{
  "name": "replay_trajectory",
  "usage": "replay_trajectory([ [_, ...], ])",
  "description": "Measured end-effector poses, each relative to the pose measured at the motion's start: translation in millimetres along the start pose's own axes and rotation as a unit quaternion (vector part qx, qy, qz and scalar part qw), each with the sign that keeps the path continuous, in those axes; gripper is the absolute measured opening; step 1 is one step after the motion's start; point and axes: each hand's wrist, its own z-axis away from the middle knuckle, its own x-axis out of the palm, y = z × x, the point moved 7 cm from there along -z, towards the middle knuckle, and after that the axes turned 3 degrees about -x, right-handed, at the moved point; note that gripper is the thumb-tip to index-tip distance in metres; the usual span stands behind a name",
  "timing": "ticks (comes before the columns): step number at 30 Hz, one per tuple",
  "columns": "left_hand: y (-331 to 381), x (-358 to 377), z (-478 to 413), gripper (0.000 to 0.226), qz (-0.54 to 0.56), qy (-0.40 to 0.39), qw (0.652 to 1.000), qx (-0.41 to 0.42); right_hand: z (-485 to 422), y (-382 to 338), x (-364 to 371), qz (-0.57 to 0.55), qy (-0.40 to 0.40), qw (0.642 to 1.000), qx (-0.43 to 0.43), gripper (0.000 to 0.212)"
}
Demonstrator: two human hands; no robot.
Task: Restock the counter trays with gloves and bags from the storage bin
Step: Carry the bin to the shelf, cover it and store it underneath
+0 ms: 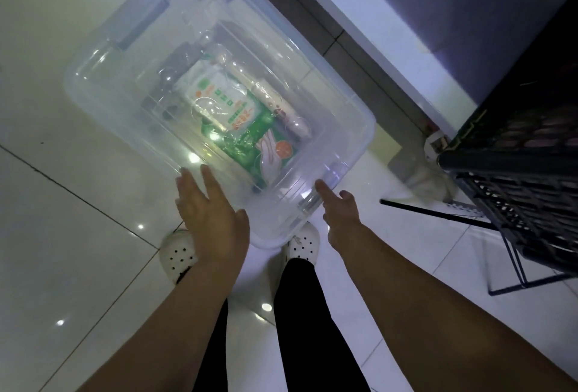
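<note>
A large clear plastic storage bin with its clear lid on stands on the white tiled floor in front of my feet. Through the lid I see a green and white glove packet and a pale roll of bags lying beside it. My left hand is spread flat with fingers apart at the bin's near edge, touching or just above the lid. My right hand is at the near right corner of the lid, index finger stretched out onto the rim, holding nothing.
A black wire rack on thin metal legs stands at the right. A white counter base with a dark tiled strip along it runs behind the bin. My white perforated shoes are just under the bin's near edge.
</note>
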Motion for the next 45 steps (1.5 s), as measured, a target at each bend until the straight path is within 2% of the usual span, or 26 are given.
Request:
replay_trajectory([
  [3, 20, 21, -1, 0.097, -0.155, -0.075, 0.971, 0.165, -4, 4, -1, -0.050, -0.014, 0.999, 0.003, 0.066],
  [5, 23, 38, 2, 0.101, -0.227, -0.125, 0.943, 0.206, -4, 1, -5, 0.006, 0.025, 0.999, -0.033, 0.048],
  [8, 22, 46, 2, 0.102, -0.270, -0.136, 0.931, 0.202, 0, -9, -5, 0.112, 0.090, 0.984, -0.110, 0.041],
  [10, 23, 47, 0, 0.101, -0.276, -0.136, 0.931, 0.197, 4, -13, -2, 0.139, 0.112, 0.976, -0.125, 0.045],
  [13, 24, 48, -1, 0.098, -0.283, -0.135, 0.928, 0.198, 11, -19, 2, 0.181, 0.148, 0.959, -0.160, 0.039],
  [16, 26, 46, -2, 0.094, -0.288, -0.130, 0.927, 0.204, 17, -24, 6, 0.184, 0.167, 0.951, -0.184, 0.030],
  [21, 31, 27, -4, 0.078, -0.270, -0.152, 0.926, 0.215, 26, -32, 6, 0.182, 0.185, 0.949, -0.178, 0.038],
  [24, 42, -8, -28, 0.048, -0.200, -0.158, 0.938, 0.236, 46, -70, 17, 0.261, 0.215, 0.891, -0.303, 0.056],
  [26, 51, -43, -65, 0.034, -0.173, -0.100, 0.942, 0.268, 58, -103, 46, 0.312, 0.169, 0.841, -0.409, 0.060],
  [29, 47, -99, -141, 0.036, -0.180, 0.020, 0.951, 0.250, 72, -150, 108, 0.392, 0.070, 0.751, -0.526, 0.059],
  [32, 30, -132, -210, 0.050, -0.193, 0.074, 0.966, 0.156, 79, -183, 172, 0.459, -0.005, 0.671, -0.582, 0.064],
  [35, 10, -138, -263, 0.069, -0.153, 0.036, 0.986, 0.063, 77, -200, 216, 0.500, -0.054, 0.634, -0.587, 0.072],
  [38, -7, -132, -295, 0.077, -0.061, -0.025, 0.998, 0.018, 67, -201, 229, 0.536, -0.053, 0.610, -0.581, 0.078],
  [41, -23, -117, -314, 0.088, 0.057, -0.147, 0.987, -0.032, 62, -198, 230, 0.546, -0.032, 0.591, -0.593, 0.079],
  [43, -26, -110, -321, 0.074, 0.093, -0.224, 0.969, -0.039, 62, -196, 231, 0.546, -0.017, 0.581, -0.603, 0.079],
  [45, -21, -115, -323, 0.064, 0.076, -0.214, 0.974, -0.023, 64, -194, 231, 0.539, -0.005, 0.578, -0.613, 0.078],
])
